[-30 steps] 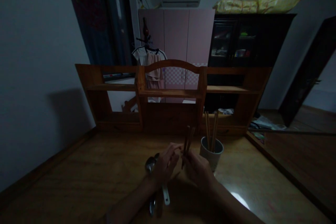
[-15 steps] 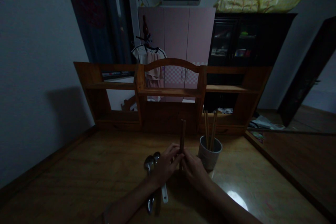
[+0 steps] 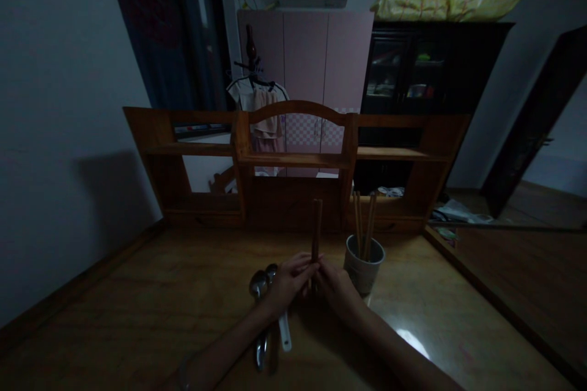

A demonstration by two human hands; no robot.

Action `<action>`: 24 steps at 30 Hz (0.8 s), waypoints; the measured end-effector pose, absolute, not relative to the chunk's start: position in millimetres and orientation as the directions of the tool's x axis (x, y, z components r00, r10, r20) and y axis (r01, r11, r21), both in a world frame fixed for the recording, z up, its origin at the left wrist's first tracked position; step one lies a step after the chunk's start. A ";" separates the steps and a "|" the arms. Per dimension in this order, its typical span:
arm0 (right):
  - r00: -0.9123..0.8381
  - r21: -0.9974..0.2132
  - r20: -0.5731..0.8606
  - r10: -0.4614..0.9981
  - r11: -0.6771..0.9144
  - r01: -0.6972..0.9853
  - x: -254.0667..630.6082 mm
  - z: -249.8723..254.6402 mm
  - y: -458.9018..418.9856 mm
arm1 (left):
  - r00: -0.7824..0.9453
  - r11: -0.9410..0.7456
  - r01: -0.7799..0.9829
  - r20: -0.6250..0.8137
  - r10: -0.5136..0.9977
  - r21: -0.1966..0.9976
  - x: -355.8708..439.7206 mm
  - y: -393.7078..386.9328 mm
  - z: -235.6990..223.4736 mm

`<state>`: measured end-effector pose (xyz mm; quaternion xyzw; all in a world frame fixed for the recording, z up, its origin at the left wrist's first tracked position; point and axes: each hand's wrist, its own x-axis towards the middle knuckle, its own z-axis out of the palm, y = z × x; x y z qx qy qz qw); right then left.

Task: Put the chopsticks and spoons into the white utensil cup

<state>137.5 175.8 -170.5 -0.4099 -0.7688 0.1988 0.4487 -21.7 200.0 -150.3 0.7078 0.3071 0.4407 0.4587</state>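
Observation:
A pair of dark wooden chopsticks point(image 3: 317, 229) stands nearly upright above the desk, gripped low down by both hands. My left hand point(image 3: 292, 278) is closed on them from the left, and my right hand point(image 3: 335, 284) from the right, the fingertips meeting around the sticks. Under and beside my left forearm lie a metal spoon point(image 3: 259, 284) and a second spoon with a white handle point(image 3: 285, 333), partly covered by the arm. Just right of my right hand is a light grey cup point(image 3: 364, 269) with several lighter chopsticks point(image 3: 367, 226) leaning in it.
A wooden shelf unit point(image 3: 293, 162) runs along the back of the desk point(image 3: 160, 305). A white wall point(image 3: 68, 122) borders the left side, and a raised wooden edge point(image 3: 486, 293) the right. Light reflects off the desktop near my right forearm.
The chopsticks in my hands have turned slightly, and their tops now line up closely instead of showing side by side. The whole view has shifted a little.

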 end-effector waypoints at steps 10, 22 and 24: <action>-0.288 -0.689 0.510 0.811 0.585 0.427 137.1 -169.6 173.6 | 0.436 -0.282 -0.028 0.266 0.860 0.959 -22.7 203.8 -151.8; -0.151 -0.679 0.509 0.847 0.503 0.534 129.3 -156.2 160.5 | 0.373 -0.066 -0.117 0.105 0.922 0.991 -21.5 211.6 -159.1; -0.120 -0.682 0.508 0.853 0.483 0.548 129.7 -156.7 161.6 | 0.333 -0.041 -0.138 0.085 0.939 0.990 -23.0 216.0 -161.2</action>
